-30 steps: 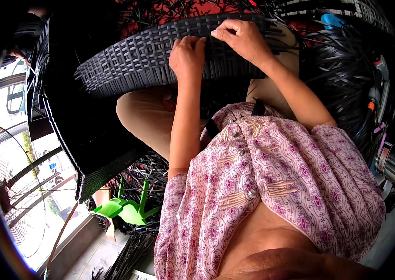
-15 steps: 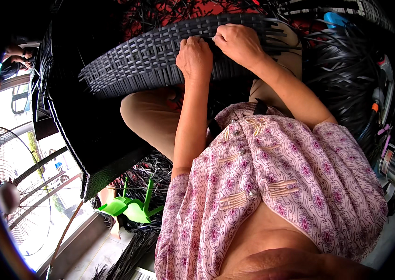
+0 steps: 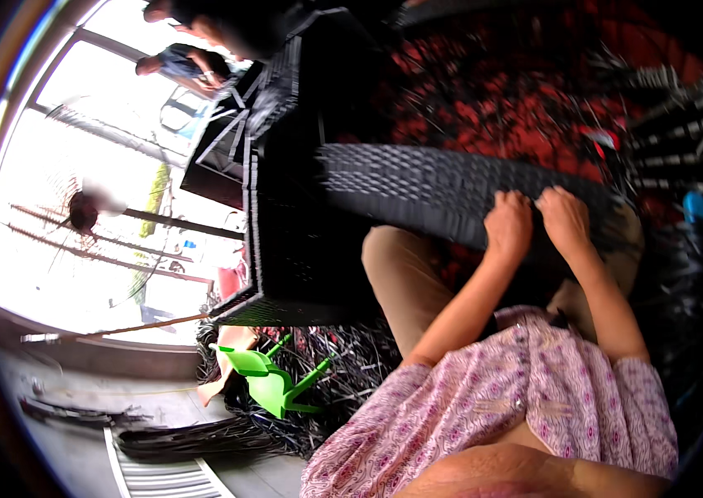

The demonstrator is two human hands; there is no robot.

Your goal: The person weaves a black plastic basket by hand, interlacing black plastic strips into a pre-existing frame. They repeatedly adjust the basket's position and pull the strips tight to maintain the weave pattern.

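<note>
A long curved panel of black woven strips (image 3: pixel 430 178) lies across my lap, with a dense basket weave along its length. My left hand (image 3: pixel 509 224) is closed at the panel's near side, knuckles up. Close beside it on the right, my right hand (image 3: pixel 565 221) is closed too, over the panel towards its right end. The fingertips of both hands are turned away from view, so the exact strand under them is hidden. The picture is slightly blurred.
At left stands a large black box-shaped woven piece (image 3: pixel 293 249). Beyond the panel, loose black strips litter a red surface (image 3: pixel 409 104). A bright green plastic stool-like object (image 3: pixel 272 390) lies on strips at lower left, near a white slatted rack (image 3: pixel 164 469). Other people (image 3: pixel 189 65) are at upper left.
My view has swung left, so the panel and hands appear farther right and lower. Both hands stay closed at the panel, and they look slightly nearer each other.
</note>
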